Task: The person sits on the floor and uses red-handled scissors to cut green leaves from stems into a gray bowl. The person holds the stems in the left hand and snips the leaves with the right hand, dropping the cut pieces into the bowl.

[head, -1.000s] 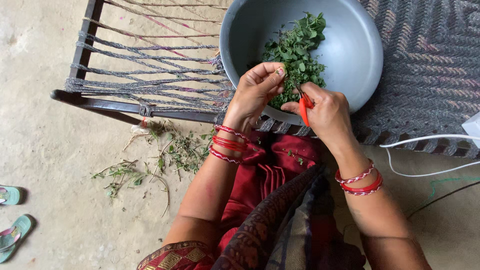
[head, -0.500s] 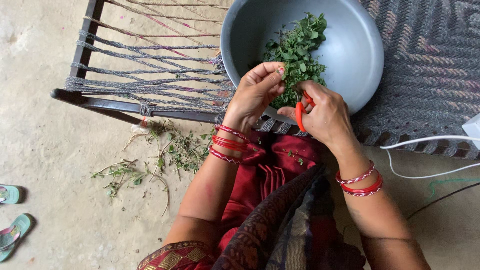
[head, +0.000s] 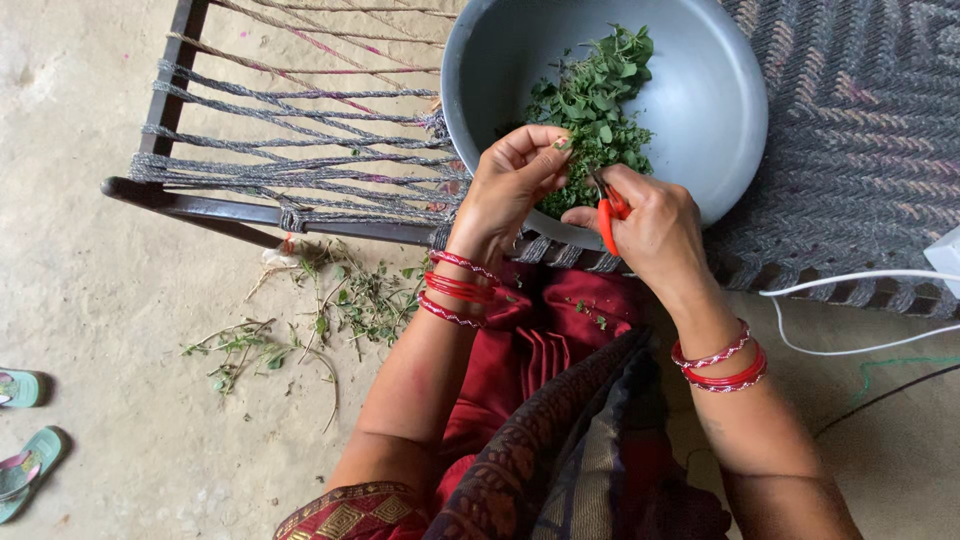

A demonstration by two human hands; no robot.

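Scissors (head: 606,212) have rotated since half a second ago: the red handles then sat lower and more open at the bowl's rim, now they angle up with the blades toward the greens; the right hand (head: 650,235) has shifted slightly with them. Left hand unchanged.

Right hand is clamped around the red scissor handles, fingers through the loops. Blades are mostly hidden by fingers and leaves, so I cannot tell whether they are apart or together.

Left hand (head: 510,185) has its fingertips pinched together on a small leafy sprig (head: 560,145), held over the bowl's 7 o'clock edge, just beside the scissor tips.

Bowl (head: 700,90): round, smooth grey metal, matte. It holds a loose pile of chopped green leaves (head: 595,110) running from centre down to about 7 o'clock; the wall from 12 to 5 o'clock is bare.

Bowl rests on a woven cot (head: 850,130): dark frame, tight grey herringbone weave to the bowl's right, slack grey cords (head: 290,170) to its left.

Discarded stems and leaf scraps (head: 310,320) are scattered on the rough concrete floor at the left hand's 8 o'clock. Red glossy bangles (head: 455,288) on both wrists. White cable (head: 860,275) at 3 o'clock, teal sandals (head: 25,470) at frame's 8 o'clock.
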